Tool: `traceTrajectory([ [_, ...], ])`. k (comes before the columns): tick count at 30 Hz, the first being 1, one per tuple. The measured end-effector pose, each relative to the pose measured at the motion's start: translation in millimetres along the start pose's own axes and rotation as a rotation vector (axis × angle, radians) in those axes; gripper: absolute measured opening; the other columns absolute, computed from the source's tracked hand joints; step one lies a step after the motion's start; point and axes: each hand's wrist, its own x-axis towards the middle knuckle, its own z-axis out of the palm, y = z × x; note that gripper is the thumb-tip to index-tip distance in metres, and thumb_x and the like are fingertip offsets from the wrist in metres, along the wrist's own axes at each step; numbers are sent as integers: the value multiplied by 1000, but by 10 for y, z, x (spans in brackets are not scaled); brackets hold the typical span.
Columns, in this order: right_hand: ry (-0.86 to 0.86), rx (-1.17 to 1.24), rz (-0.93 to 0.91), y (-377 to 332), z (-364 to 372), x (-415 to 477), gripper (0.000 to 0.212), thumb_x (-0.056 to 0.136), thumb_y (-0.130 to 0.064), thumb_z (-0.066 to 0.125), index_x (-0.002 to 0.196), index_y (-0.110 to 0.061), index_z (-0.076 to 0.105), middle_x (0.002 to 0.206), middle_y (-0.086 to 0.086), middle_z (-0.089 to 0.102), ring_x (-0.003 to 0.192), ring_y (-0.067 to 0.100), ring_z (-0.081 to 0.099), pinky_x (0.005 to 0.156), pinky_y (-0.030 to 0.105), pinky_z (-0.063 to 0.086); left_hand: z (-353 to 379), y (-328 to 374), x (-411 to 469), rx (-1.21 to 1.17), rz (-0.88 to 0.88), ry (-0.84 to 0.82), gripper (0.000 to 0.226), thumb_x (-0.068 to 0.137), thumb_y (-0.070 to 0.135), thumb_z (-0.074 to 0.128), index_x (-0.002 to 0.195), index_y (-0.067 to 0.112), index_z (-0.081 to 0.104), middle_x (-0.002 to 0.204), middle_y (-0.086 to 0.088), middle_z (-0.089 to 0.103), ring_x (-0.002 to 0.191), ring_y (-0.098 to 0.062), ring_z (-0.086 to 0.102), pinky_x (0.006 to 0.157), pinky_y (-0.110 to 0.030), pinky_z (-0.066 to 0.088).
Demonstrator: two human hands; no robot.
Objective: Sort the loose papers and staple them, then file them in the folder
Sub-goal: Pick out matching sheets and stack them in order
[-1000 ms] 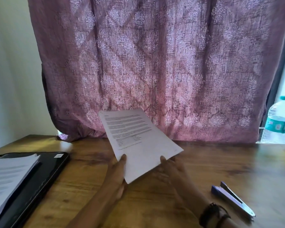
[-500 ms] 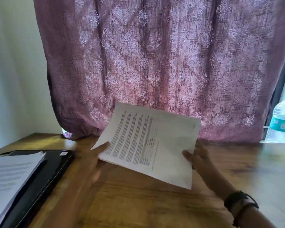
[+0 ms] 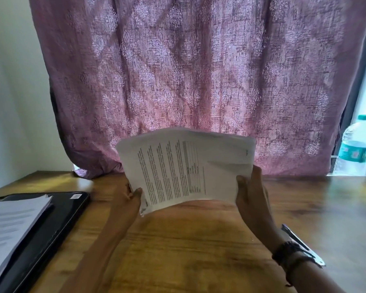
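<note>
A small bundle of printed white papers is held upright above the wooden table, turned sideways so its text lines run vertically. My left hand grips its lower left edge, thumb on the front. My right hand grips its lower right edge. A black folder lies at the left with another pile of papers on it. The stapler lies on the table at the right, partly hidden behind my right wrist.
A pink patterned curtain hangs along the far edge of the table. A clear water bottle with a teal label stands at the far right, behind the table. A pale wall is at the left.
The papers were rotated from tilted portrait to sideways and raised upright. My hands moved apart to its left and right edges. The camera view shifted slightly.
</note>
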Motion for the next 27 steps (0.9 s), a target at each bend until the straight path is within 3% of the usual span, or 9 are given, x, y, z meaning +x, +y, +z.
traceTrajectory([
  [4,-169,-25,194,150,90,-166,41,95,-4,53,120,-22,25,107,-15,50,91,-10,57,69,5,45,111,-117,-66,46,-70,-37,30,101,10,41,130,14,46,114,0,57,96,-13,58,69,-14,45],
  [7,-371,-113,433,249,97,-244,48,91,2,55,128,-15,28,112,-3,48,94,6,51,80,19,42,172,-196,-103,124,-52,-94,33,102,11,37,134,16,41,121,2,52,108,-13,52,77,-15,42],
  [10,-337,-143,465,276,75,-194,48,87,11,52,126,-12,34,101,4,56,77,4,51,60,14,39,145,-218,-68,124,-51,-69,31,102,11,36,131,21,41,120,6,52,110,-12,51,75,-14,41],
  [16,-307,-96,541,358,75,-188,45,89,7,52,125,-16,36,107,-2,55,94,17,54,80,32,48,82,-200,4,98,-194,-55,33,102,10,37,131,23,44,118,1,57,93,-13,57,66,-19,45],
  [18,-226,-31,561,341,65,-151,36,90,8,49,116,-16,42,99,-5,59,87,19,59,72,35,53,17,-170,33,40,-297,-81,27,101,9,41,125,21,48,121,-5,60,96,-19,61,72,-28,50],
  [20,-159,127,690,330,48,-96,25,92,8,47,104,-14,48,95,3,61,77,22,63,58,35,57,-65,-125,77,-48,-464,-97,27,99,8,45,125,6,51,118,-14,61,106,-34,60,79,-36,50],
  [23,-248,247,904,326,26,-79,13,93,6,45,92,-4,54,80,12,61,60,21,58,51,32,51,-198,-69,98,-92,-678,-180,27,97,0,43,121,-8,52,93,-16,62,80,-30,60,61,-34,51],
  [25,-363,156,938,307,4,-101,11,95,3,45,93,1,55,70,13,61,51,17,58,50,30,49,-241,-100,122,-34,-724,-241,25,95,-4,42,115,-12,55,89,-18,63,70,-25,57,49,-28,47],
  [27,-418,73,935,274,-11,-103,13,96,0,44,96,3,57,64,12,61,43,11,56,45,23,46,-262,-147,145,39,-737,-260,22,93,-3,44,108,-13,57,93,-23,64,70,-25,55,48,-26,46],
])
